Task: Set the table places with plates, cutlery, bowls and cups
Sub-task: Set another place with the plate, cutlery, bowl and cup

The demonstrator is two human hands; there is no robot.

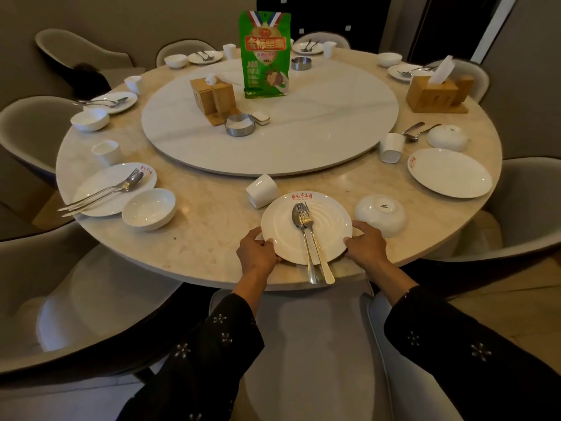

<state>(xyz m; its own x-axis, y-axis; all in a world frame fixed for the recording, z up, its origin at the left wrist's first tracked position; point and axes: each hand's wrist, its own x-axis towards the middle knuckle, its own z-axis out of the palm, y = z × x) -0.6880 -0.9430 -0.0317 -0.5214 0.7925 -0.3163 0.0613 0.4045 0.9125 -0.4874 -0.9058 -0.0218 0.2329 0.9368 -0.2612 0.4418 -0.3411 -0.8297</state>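
Note:
A white plate (282,229) with a red logo lies at the near edge of the round table (209,220). A spoon (299,220) and a fork (315,247) lie on it side by side, handles sticking out over its near rim. My left hand (257,253) grips the plate's left rim and my right hand (365,244) grips its right rim. A white cup (262,191) lies on its side just beyond the plate. An upside-down white bowl (381,215) sits to the plate's right.
A lazy Susan (318,132) carries a green snack bag (264,54), a wooden tissue box (212,97) and metal ashtrays. The right place has a bare plate (449,173), a tipped cup (391,147), an upturned bowl (447,138) and cutlery. Other places around the table are laid. Chairs ring the table.

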